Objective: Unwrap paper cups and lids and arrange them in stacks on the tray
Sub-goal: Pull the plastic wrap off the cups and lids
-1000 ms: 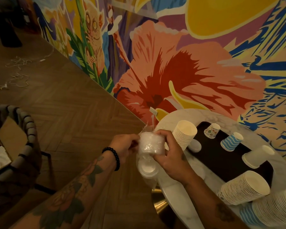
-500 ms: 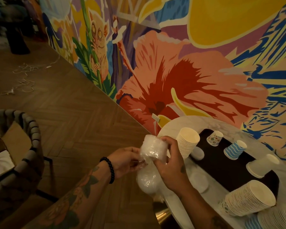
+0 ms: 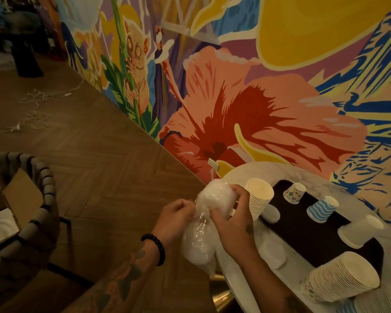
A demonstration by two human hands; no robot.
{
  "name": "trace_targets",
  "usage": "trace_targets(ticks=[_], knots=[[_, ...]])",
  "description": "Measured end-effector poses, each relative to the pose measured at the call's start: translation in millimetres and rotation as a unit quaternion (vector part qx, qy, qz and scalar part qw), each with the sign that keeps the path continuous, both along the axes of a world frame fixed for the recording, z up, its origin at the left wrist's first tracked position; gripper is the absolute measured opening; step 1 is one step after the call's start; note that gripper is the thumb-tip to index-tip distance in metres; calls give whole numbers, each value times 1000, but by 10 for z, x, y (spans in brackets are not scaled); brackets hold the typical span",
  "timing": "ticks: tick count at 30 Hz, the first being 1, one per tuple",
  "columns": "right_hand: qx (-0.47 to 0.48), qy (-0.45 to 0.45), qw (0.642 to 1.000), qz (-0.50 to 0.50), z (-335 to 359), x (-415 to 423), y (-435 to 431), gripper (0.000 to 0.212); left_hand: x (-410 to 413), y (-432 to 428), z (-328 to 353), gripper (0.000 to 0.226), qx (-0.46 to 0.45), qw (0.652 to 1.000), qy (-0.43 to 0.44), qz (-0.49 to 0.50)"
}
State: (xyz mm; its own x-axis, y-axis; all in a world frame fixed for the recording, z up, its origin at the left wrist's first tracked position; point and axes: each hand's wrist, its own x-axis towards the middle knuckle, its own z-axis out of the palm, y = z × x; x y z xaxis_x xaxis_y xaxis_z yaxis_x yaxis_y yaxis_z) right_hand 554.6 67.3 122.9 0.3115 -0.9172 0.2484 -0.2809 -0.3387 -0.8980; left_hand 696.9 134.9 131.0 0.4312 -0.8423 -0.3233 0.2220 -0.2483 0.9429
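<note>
Head view: right hand point(image 3: 230, 227) grips wrapped lids point(image 3: 215, 197) at six o'clock; left hand point(image 3: 175, 216) pinches the wrap point(image 3: 200, 222). Best peel slowly (lids may spill), tray point(image 3: 303, 233) at four.

Left grip point(image 3: 175, 218) at 9 o'clock of the right grip point(image 3: 230, 225), fingertips pinching the wrapped lid stack point(image 3: 215, 196), right grip curled round its upper end from 3 o'clock, both forearms reaching in from 6 o'clock, left forearm tattooed
</note>
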Motion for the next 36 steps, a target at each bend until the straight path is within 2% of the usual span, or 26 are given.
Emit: trace_targets(ticks=[2,5,8,9,11,17,21,26,29,32,33,36], knots=[[12,-3,1000,-4,5,-26,-53,68,-7,-2,-27,11,-68,996,-41,33],[20,2,1000,5,-10,-35,-88,69,-24,0,-12,20,-152,970,-192,18],[12,9,1000,-4,-19,2,-65,69,-39,-29,-20,17,-166,920,-345,82],[9,12,1000,-9,-22,14,-59,69,-35,-41,-41,15,-168,905,-378,96],[7,16,1000,-19,-24,38,-53,68,-25,-55,-85,12,-164,898,-396,97],[-5,10,999,-52,7,163,6,70,-112,-37,-123,20,-190,895,-391,97],[-31,18,998,-56,34,200,49,73,-110,-17,-147,21,-214,913,-338,83],[4,-26,995,-97,27,194,43,68,-160,43,-201,14,-198,933,-300,-18],[21,-48,996,-70,0,153,-2,70,-134,48,-206,7,-188,955,-222,-60],[64,-61,996,-7,-17,69,-69,74,-28,45,-127,14,-165,982,-81,-35],[75,-63,995,14,-14,41,-77,74,12,29,-110,20,-151,986,-64,-19],[117,-79,987,74,-5,-28,-45,72,114,-25,-79,65,-96,986,-132,-39]])
